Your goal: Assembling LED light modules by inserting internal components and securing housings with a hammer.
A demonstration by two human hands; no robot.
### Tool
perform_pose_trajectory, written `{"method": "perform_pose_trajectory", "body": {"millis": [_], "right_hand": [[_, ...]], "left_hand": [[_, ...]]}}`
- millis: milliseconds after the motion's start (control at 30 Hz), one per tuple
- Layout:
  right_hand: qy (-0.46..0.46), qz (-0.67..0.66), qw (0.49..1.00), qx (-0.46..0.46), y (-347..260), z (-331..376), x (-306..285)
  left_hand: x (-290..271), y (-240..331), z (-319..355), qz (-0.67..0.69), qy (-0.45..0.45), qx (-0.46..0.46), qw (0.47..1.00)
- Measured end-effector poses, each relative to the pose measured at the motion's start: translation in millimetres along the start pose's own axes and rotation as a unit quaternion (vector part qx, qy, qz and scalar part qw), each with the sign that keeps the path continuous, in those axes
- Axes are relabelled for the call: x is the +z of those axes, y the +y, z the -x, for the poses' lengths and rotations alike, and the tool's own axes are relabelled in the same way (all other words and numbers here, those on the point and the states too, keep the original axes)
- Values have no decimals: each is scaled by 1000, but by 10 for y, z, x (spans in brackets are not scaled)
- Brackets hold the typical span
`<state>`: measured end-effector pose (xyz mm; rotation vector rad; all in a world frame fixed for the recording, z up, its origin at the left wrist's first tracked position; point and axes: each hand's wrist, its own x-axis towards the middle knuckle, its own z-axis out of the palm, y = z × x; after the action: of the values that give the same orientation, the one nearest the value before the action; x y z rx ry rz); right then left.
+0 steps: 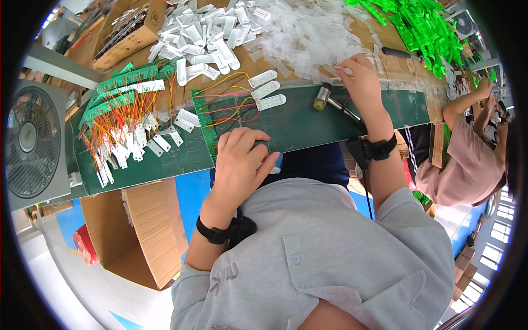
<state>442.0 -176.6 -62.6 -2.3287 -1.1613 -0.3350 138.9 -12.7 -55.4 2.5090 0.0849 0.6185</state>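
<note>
Wires, strips and a hammer at the green desk [300,129]

From where I stand, the person's left hand [236,165] is at the near edge of the desk, just beside a long green circuit board [201,118]. Its fingers are bent and slightly spread, the thumb held away from them; I cannot tell whether anything sits beneath. The right hand [363,85] reaches to the near edge of a heap of translucent strips [308,41], thumb and forefinger close together — whether they pinch a strip, I cannot tell.

Three white light pieces [266,89] lie side by side between the hands, with red and yellow wires [228,104] running from them to the board. A hammer [344,110] rests near the right hand, its handle slanting toward the person.

Over on the left, more wired boards [118,99] are bunched together, their white ends fanned across the desk, near a standing grey fan [33,137]. White plastic shells [206,30] are heaped behind, and bright green parts [426,36] pile up at the far right — close to a co-worker [462,159] in a pink top. Below the desk, an open carton [157,225] lies on the floor.
</note>
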Motion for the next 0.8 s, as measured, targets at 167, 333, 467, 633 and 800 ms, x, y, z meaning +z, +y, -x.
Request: {"method": "perform_pose_trajectory", "body": {"millis": [167,333,467,633,800], "right_hand": [[-32,-149,988,11,-682,170,-161],[-63,-224,953,-192,-1168,485,271],[-114,-217,954,-171,-1224,630,276],[-129,-225,947,-192,-1269,672,168],[-149,-261,937,-177,-1287,678,136]], "left_hand": [[24,43,-60,-5,55,-45,997],[57,-12,-163,-33,104,-87,990],[74,-146,-142,-49,130,-101,985],[80,-103,-89,-57,79,-100,990],[89,-91,-64,-55,61,-88,993]]}}
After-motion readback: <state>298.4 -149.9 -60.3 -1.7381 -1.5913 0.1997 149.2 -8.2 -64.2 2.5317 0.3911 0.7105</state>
